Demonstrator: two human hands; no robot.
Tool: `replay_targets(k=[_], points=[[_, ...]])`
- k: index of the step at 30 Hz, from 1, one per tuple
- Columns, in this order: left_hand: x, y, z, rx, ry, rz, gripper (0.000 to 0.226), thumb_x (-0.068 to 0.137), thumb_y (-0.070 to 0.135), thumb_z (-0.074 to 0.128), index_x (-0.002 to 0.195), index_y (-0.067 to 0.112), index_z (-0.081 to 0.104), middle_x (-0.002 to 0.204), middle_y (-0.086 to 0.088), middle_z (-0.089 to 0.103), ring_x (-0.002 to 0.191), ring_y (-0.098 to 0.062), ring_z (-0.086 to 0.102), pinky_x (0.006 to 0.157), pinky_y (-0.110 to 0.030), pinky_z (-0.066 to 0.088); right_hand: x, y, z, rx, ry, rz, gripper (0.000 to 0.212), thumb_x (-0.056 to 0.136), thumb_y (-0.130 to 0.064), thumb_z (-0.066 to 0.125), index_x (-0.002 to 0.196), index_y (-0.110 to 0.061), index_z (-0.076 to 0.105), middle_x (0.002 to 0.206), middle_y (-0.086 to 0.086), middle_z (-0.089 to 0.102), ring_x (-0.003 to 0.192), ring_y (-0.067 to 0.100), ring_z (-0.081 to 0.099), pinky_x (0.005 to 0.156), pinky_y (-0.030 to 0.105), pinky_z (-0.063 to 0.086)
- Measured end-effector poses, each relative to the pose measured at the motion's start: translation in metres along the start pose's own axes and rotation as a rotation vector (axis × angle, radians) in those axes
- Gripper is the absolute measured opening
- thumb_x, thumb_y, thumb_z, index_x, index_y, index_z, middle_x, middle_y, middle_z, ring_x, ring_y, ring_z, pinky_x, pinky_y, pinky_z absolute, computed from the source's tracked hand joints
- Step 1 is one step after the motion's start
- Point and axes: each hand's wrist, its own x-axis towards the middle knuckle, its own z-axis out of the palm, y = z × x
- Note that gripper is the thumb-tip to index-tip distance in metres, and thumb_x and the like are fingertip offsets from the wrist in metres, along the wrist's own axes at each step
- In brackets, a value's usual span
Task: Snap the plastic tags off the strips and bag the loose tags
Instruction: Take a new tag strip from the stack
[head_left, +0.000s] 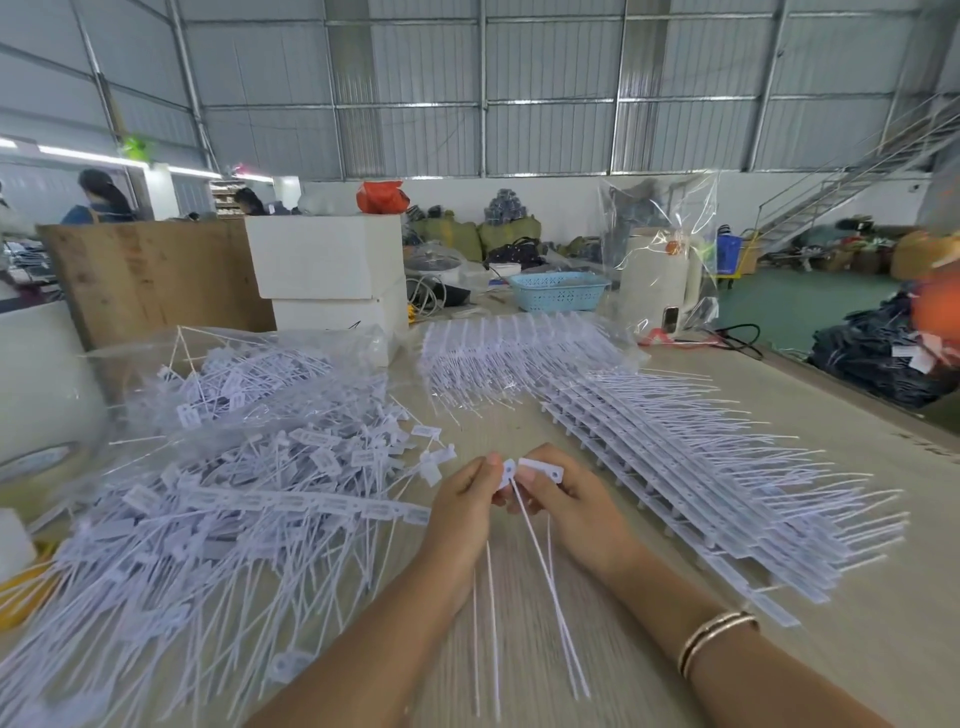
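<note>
My left hand (464, 501) and my right hand (563, 501) meet at the lower middle of the frame, fingertips almost touching. Between them I pinch a short piece of tag strip (535, 470): the left thumb and fingers nip one white tag at its left end, the right fingers curl round the part beside it. Thin white tails hang from it toward the bottom edge, between my forearms. A double bangle (717, 642) sits on my right wrist.

Open room is scarce. The bare band of surface (524, 587) under my hands runs from the bottom edge up the middle, narrow, walled in on both sides. To the left lies the loose tags heap (249, 499), spilling from the lower left corner up to a clear plastic bag (249, 374) at middle left, with one unbroken strip lying across the heap near my left hand. To the right, stacked strips (691, 467) run diagonally from the centre to the lower right, their tails fanning outward; a second batch (519, 353) lies above centre. The surface's right edge cuts across the right of the frame, with green floor (800, 306) beyond.

Further up stand white boxes (327, 265), a blue basket (558, 291), and a pale jug wrapped in clear plastic (660, 280). A corrugated metal wall (519, 88) fills the top, a staircase (852, 182) at upper right, people at upper left.
</note>
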Motion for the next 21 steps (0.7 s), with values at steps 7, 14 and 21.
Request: replay_targets(k=[7,14,21], points=[[0.008,-0.007,-0.003,0.166,0.004,0.072,0.034,0.097,0.024,0.048,0.069,0.011,0.065,0.062,0.001,0.056,0.061,-0.01,0.051,0.066,-0.024,0.041,-0.002,-0.004,-0.004,-0.096,-0.168,0.11,0.037,0.092,-0.024,0.055,0.059,-0.035,0.067,0.06,-0.016,0.061,0.06,-0.004,0.054,0.064,0.009,0.04],[0.009,-0.005,-0.008,0.12,-0.031,0.04,0.04,0.095,0.035,0.051,0.059,0.026,0.067,0.056,0.011,0.062,0.055,0.002,0.056,0.053,-0.005,0.04,-0.001,-0.002,0.002,-0.05,-0.106,0.095,0.039,0.095,-0.015,0.056,0.059,-0.029,0.065,0.064,-0.009,0.058,0.065,0.003,0.053,0.068,0.015,0.042],[0.008,-0.003,-0.011,0.004,-0.035,0.051,0.048,0.097,0.032,0.047,0.052,0.024,0.06,0.053,0.01,0.059,0.055,0.003,0.056,0.053,-0.005,0.038,0.002,-0.004,0.008,0.064,-0.074,0.073,0.026,0.094,-0.009,0.054,0.084,0.011,0.065,0.08,0.006,0.055,0.08,0.014,0.059,0.087,0.036,0.047]])
